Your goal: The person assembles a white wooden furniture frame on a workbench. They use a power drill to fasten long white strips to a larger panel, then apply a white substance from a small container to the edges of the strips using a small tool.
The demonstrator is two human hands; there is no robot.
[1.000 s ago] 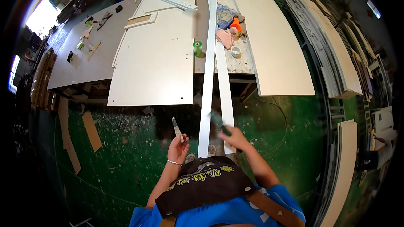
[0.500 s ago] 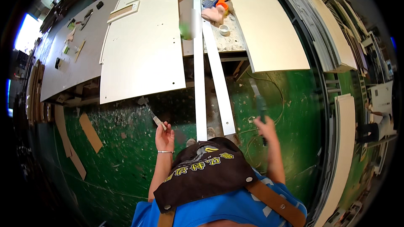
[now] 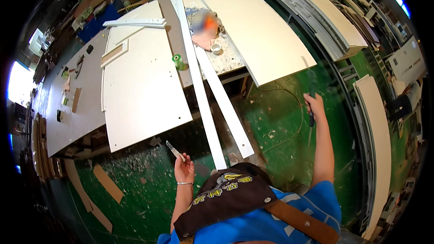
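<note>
My left hand (image 3: pixel 184 170) is closed around the pale handle of a small knife (image 3: pixel 173 149), its metal blade pointing up and away. Out to the right, my right hand (image 3: pixel 316 107) grips a long, slim dark tool (image 3: pixel 312 83); motion blurs its upper end, so its kind is unclear. Between my hands, a long white strip (image 3: pixel 199 92) and a second white strip (image 3: pixel 228 113) run from the bench toward my waist. Neither hand touches them. A large white panel (image 3: pixel 144 99) lies on the bench, beyond my left hand.
Another white panel (image 3: pixel 257 31) lies at the back right. A green roll (image 3: pixel 178 62), a small white cup (image 3: pixel 216 49) and a pink cloth (image 3: pixel 203 41) sit near the strips. Stacked boards (image 3: pixel 312 16) stand right. A hose (image 3: pixel 296 95) loops over the green floor.
My right hand has swung outward to the right and farther away with the dark tool. The left hand still holds the knife. The whole view has turned and shifted.
</note>
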